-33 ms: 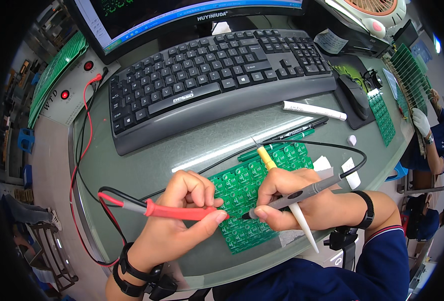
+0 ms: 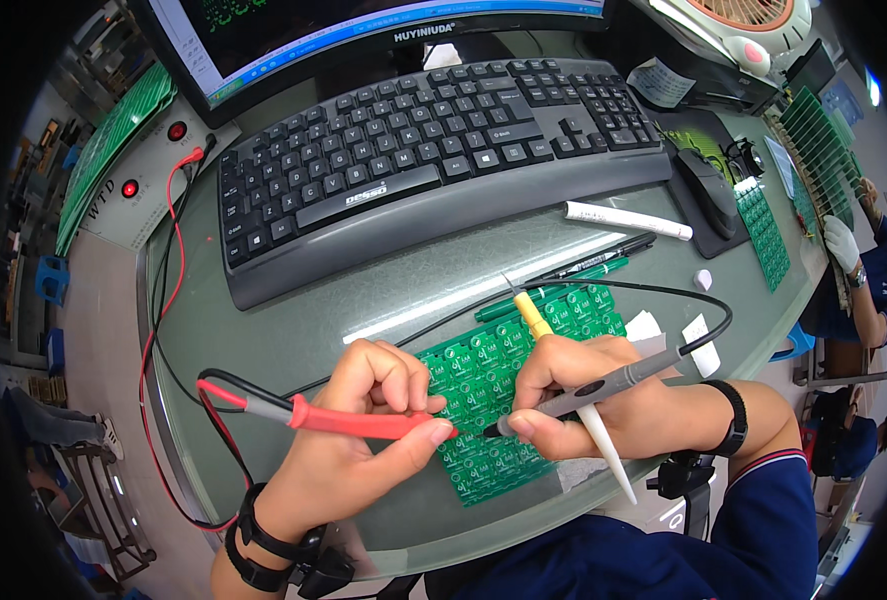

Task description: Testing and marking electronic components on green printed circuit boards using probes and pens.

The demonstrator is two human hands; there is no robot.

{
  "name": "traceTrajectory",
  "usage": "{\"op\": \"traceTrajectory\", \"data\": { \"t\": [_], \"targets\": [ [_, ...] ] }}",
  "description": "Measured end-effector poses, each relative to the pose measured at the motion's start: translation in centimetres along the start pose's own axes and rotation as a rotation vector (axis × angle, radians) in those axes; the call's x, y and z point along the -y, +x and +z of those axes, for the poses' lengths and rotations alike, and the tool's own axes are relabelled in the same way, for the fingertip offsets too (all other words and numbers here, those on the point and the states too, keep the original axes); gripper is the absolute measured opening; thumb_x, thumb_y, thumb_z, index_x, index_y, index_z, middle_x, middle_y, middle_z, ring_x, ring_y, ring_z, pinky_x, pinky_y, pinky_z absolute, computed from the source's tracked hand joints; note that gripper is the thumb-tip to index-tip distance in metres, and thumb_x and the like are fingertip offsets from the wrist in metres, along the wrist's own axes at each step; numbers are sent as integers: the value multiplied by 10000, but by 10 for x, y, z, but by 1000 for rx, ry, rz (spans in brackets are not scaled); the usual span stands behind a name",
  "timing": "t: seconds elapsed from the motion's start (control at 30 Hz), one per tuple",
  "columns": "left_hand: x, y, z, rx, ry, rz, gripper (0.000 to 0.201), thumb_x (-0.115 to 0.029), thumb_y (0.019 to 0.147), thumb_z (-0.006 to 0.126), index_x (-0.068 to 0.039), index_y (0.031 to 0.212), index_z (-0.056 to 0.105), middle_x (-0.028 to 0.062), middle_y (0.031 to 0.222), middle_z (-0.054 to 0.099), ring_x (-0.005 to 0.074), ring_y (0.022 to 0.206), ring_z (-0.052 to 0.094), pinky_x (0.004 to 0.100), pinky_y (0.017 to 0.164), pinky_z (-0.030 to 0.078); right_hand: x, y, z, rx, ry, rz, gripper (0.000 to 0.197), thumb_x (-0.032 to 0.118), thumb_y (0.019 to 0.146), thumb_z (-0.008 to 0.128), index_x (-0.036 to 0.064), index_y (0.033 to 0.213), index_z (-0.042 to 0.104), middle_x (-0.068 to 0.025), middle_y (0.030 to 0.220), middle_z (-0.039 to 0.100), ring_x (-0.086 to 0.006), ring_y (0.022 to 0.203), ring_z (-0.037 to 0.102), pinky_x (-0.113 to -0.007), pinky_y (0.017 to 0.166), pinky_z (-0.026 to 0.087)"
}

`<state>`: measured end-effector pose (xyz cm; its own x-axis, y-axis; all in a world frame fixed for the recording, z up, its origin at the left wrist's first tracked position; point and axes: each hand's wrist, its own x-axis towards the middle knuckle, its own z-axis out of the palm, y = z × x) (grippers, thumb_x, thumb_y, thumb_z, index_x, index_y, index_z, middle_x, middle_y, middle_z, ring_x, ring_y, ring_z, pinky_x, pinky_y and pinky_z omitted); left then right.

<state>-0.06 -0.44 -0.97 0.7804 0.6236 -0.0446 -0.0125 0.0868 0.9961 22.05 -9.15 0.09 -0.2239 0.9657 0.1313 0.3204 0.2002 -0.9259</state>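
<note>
A green circuit board panel (image 2: 481, 372), made up of many small repeated boards, lies on the glass tabletop below both hands. My left hand (image 2: 368, 425) pinches a red test probe (image 2: 348, 422), its tip down at the panel. Facing it from the right, my right hand (image 2: 588, 400) grips a black-and-grey test probe (image 2: 603, 388) like a pen, its tip close to the red one. Also held in that hand is a craft knife (image 2: 531, 312) with a yellow collar and white handle, blade pointing away from me. Whether the probe tips touch the panel, I cannot tell.
Behind the panel lie a green pen (image 2: 503, 308), a white marker (image 2: 628, 220) and a black keyboard (image 2: 393, 160) before a monitor (image 2: 383, 40). Probe leads run left toward a pale box (image 2: 148, 165). A mouse (image 2: 705, 190) sits right; a co-worker's gloved hand (image 2: 841, 243) shows beyond.
</note>
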Motion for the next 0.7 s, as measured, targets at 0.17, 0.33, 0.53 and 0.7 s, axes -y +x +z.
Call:
{"op": "traceTrajectory", "data": {
  "t": [0.17, 0.33, 0.53, 0.7],
  "targets": [
    [-1, 0, -1, 13, -10, -11, 317, 29, 816, 651, -78, 910, 368, 47, 938, 460, 87, 870, 504, 320, 878, 508, 1, 0, -1, 8, 8, 18, 187, 138, 841, 675, 38, 826, 518, -48, 617, 565, -109, 517, 520, -255, 459, 406],
    [-1, 0, -1, 30, -4, -17, 317, 19, 815, 654, -80, 910, 368, 49, 936, 461, 94, 868, 501, 321, 875, 498, 0, -1, 0, 8, 14, 23, 183, 140, 844, 673, 39, 828, 521, -49, 624, 567, -111, 523, 523, -256, 466, 410],
    [-2, 0, -1, 39, 13, -11, 316, 20, 813, 653, -80, 908, 368, 51, 938, 461, 97, 870, 497, 316, 867, 495, -1, -1, 0, 5, 14, 9, 185, 146, 845, 672, 39, 832, 520, -52, 628, 568, -114, 527, 525, -257, 471, 413],
    [-2, 1, -1, 39, 21, -8, 312, 23, 813, 649, -77, 906, 369, 50, 935, 458, 97, 866, 495, 309, 860, 493, -1, -1, 1, -1, 8, 10, 184, 146, 844, 671, 41, 836, 520, -50, 628, 568, -116, 527, 529, -260, 469, 417]
  ]
}}
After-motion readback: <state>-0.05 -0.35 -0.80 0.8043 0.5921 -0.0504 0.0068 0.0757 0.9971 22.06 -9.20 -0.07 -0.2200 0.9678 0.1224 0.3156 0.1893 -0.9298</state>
